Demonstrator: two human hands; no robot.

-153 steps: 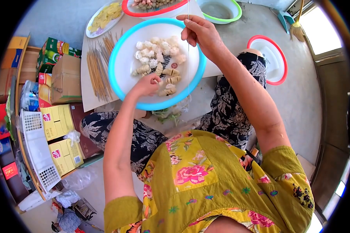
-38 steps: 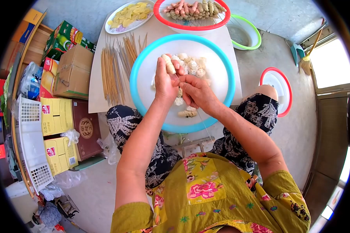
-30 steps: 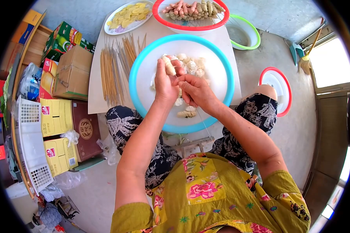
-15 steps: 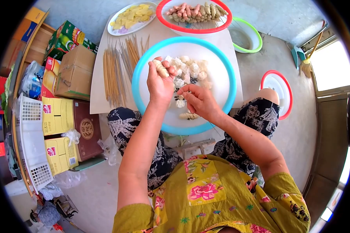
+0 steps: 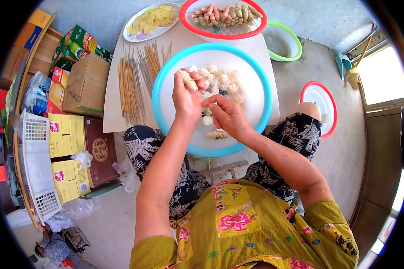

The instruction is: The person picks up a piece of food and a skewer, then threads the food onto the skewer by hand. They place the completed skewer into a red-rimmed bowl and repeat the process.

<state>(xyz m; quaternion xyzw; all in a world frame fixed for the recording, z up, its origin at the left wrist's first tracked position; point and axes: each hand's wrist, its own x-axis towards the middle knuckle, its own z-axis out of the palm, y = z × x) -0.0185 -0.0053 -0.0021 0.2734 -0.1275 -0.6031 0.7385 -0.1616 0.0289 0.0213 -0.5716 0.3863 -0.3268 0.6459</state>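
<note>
Head view, looking down: a ridged food roll is pinched in the fingertips of the left hand, raised over the blue-rimmed basin on the counter. The right hand is closed on a thin skewer, barely visible, its fingertips almost touching the left palm. Pale food pieces are heaped in the basin. Risk, as judged: the skewer point could prick the left fingers, or the roll could split or slip from so light a pinch. Both forearms are angled inward, wrists bent. Spare skewers are laid beside the basin.
</note>
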